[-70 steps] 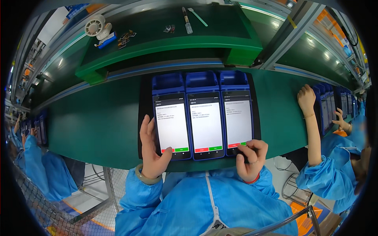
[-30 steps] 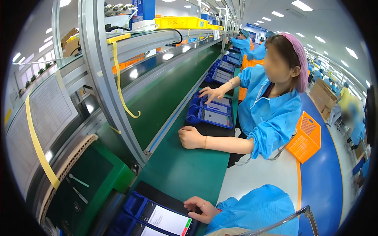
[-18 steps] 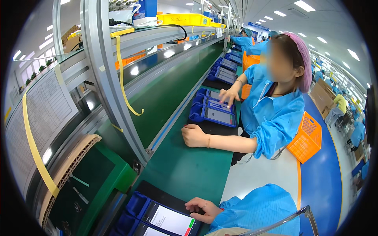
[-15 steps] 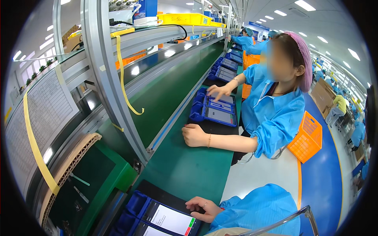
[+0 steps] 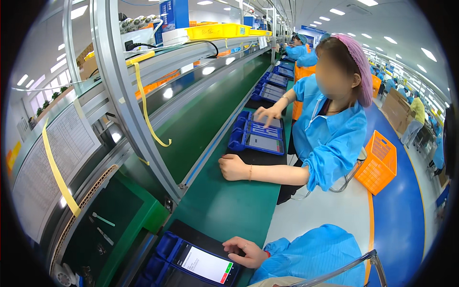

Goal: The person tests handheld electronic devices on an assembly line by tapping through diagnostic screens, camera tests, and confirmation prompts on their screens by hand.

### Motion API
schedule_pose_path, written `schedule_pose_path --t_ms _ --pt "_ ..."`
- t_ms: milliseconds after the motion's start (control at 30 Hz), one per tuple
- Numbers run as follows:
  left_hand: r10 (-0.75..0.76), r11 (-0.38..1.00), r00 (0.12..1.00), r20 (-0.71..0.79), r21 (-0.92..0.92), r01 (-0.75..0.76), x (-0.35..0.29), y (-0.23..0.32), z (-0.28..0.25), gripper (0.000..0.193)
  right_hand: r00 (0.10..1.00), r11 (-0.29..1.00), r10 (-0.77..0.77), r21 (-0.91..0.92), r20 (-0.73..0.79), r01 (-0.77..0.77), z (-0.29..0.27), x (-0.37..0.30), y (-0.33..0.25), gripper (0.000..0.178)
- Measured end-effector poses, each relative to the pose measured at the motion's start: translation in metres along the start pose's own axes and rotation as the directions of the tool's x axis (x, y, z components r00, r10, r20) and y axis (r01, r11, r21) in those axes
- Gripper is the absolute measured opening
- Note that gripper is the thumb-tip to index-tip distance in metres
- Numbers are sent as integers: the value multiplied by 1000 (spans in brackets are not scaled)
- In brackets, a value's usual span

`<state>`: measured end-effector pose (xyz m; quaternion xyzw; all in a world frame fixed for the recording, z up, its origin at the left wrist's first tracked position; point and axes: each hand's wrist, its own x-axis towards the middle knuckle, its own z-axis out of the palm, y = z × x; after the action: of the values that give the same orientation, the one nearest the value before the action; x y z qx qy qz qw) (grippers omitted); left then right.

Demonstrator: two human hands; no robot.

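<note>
Blue-cased handheld terminal with a lit white screen: bottom centre of the frame, slightly left, lying face up, red and green blocks at the screen's lower right. Another blue-cased terminal sits right beside it, cut off by the bottom edge. Black flat mat under them, on the long green tabletop.

Your right hand, bottom centre, is empty, fingers loosely curled, just beside the lit terminal's edge; can't tell if the fingertips touch it. Red band at your wrist, bright blue sleeve. Your left hand is out of frame, so can't tell its state.

Further up, a co-worker in a blue smock and pink cap has one closed fist on the tabletop, mid-frame, and one spread hand over a row of blue terminals; contact unclear.

Orange plastic basket on the floor, right side. Lower left: green raised shelf with a thin pale stick. Grey metal post upper left, gridded paper sheet at far left.
</note>
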<state>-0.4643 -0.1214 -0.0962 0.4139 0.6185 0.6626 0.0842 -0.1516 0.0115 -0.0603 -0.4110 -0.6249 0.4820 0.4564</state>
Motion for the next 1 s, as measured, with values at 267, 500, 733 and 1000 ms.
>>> schedule_pose_path --t_ms 267,500,733,1000 --pt "-14 1000 1000 -12 26 14 -24 11 -16 77 991 992 -123 36 -62 125 3 3 8 34" --pt "24 1000 996 85 -13 -23 -9 10 -6 76 986 985 -157 70 -50 160 2 5 8 32" --pt "98 994 959 266 -65 -84 28 13 13 75 977 977 -199 57 -80 203 2 7 9 31" --pt "155 988 917 368 -67 -140 50 25 14 75 967 970 -242 6 -80 244 2 7 10 34"
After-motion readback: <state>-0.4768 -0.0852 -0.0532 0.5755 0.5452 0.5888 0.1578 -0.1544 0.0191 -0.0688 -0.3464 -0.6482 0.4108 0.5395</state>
